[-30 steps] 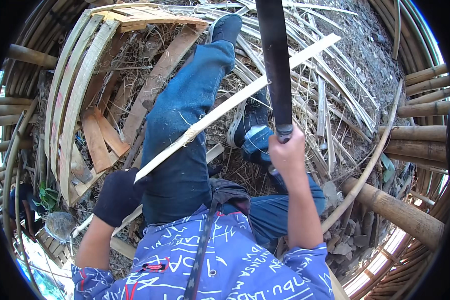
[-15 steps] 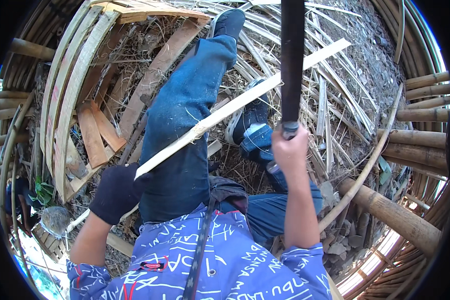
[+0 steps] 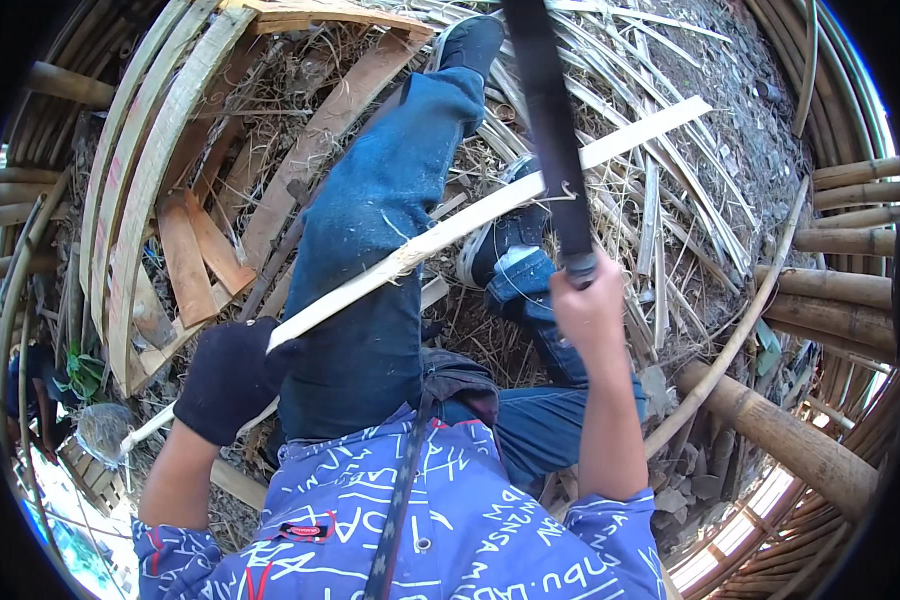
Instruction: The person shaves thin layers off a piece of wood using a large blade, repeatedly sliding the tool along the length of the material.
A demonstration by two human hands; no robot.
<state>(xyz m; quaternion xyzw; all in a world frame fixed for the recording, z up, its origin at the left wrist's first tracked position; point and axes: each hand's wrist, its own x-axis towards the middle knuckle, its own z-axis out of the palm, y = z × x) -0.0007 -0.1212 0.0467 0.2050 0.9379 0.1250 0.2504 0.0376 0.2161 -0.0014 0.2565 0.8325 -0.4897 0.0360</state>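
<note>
My left hand (image 3: 230, 380), in a black glove, is closed around a long pale bamboo strip (image 3: 450, 227). The strip slants across my thigh and rises toward the upper right; another end of it or a second strip pokes out behind the glove. My bare right hand (image 3: 590, 308) grips the handle of a machete (image 3: 550, 120). Its dark, wide blade points up and away, leaning left, and crosses the strip beyond my knee. A thin curled shaving (image 3: 567, 190) shows at that crossing; whether the edge touches the strip I cannot tell.
Cut strips (image 3: 670, 210) and shavings litter the ground ahead. Long curved slats (image 3: 160, 180) and short brown wood pieces (image 3: 185, 262) lie at the left. Thick bamboo poles (image 3: 780, 435) stand along the right. Part of another person (image 3: 40, 390) shows at the far left.
The machete has swung from nearly upright to leaning left, its tip moving left. My right hand has shifted slightly right. The strip's far end sits a little lower in view.
</note>
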